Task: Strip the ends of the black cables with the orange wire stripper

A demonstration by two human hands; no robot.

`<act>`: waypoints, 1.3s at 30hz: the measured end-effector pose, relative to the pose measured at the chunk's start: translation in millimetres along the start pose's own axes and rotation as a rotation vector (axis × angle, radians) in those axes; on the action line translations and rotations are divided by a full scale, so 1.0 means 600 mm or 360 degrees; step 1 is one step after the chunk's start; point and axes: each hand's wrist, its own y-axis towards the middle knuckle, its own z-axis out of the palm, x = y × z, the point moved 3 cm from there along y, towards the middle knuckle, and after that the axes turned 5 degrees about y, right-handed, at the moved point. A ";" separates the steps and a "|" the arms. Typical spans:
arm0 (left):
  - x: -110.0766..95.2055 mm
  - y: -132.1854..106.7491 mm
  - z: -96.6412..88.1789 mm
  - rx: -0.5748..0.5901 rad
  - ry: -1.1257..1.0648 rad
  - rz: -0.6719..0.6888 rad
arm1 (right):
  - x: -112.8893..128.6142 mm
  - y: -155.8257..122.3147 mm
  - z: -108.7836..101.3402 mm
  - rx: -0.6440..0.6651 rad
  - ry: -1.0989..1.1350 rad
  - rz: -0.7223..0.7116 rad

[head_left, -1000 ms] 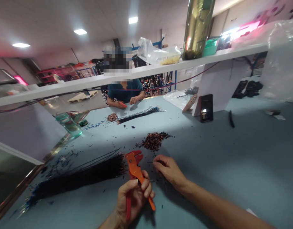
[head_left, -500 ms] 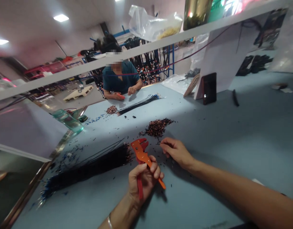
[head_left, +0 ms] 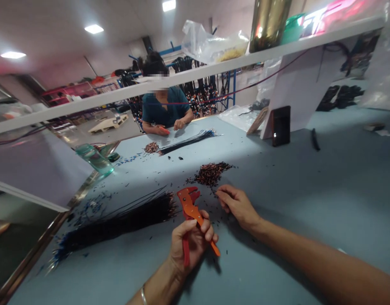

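Wire stripper (head_left: 190, 206) clamped in your left hand (head_left: 196, 243), its head pointing away from you

Farthest to the left, a green bottle (head_left: 95, 160) lies tilted on the worktop (head_left: 293, 186), beyond your left hand. Nearer to that hand, blue scraps (head_left: 93, 205) are scattered along the far side of a thick bundle of black wires (head_left: 121, 226). The bundle lies to the left of your left hand, its long axis slanting from near left to far right: the blue ends are toward you, and the coppery ends sit just beside the stripper's head.

Your left hand is palm up, thumb on the red handle and fingers curled round the orange one. The stripper's long axis leans, head away from you and a little left, handles coming back toward you; its notched mouth faces right, toward your other hand. A bracelet (head_left: 143, 295) circles your left wrist.

Beyond the stripper's head, a little to the right, lies a pile of dark and coppery cut bits (head_left: 210, 173). Just on the near right of that pile is your right hand (head_left: 238, 206), above the worktop, fingers bent and thumb close to the forefinger; you cannot tell whether they pinch anything. Well beyond it, to the right, a dark phone-like slab (head_left: 281, 126) stands upright, with a black strip (head_left: 315, 140) beside it.
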 end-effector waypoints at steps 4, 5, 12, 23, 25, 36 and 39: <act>-0.002 0.001 -0.002 -0.0032 -0.0011 0.0015 | 0.016 0.027 -0.032 -0.0276 0.0302 -0.0127; -0.003 0.001 -0.002 -0.0038 -0.0014 0.0016 | 0.020 0.036 -0.044 -0.0354 0.0363 -0.0173; -0.004 0.002 -0.004 -0.0058 -0.0011 0.0012 | 0.024 0.068 -0.084 -0.0581 0.0438 -0.0321; -0.001 0.000 0.001 0.0037 0.0009 -0.0003 | 0.054 -0.009 -0.015 0.0053 -0.0497 -0.0535; 0.001 0.001 0.003 0.0067 0.0047 -0.0020 | 0.049 -0.012 -0.009 0.0182 -0.0770 -0.0693; 0.009 0.004 0.003 0.0172 0.0219 0.0007 | 0.031 -0.021 0.006 0.0226 -0.1118 -0.1152; 0.010 0.002 0.002 0.0199 0.0267 0.0004 | 0.027 -0.020 0.005 0.0193 -0.1073 -0.1108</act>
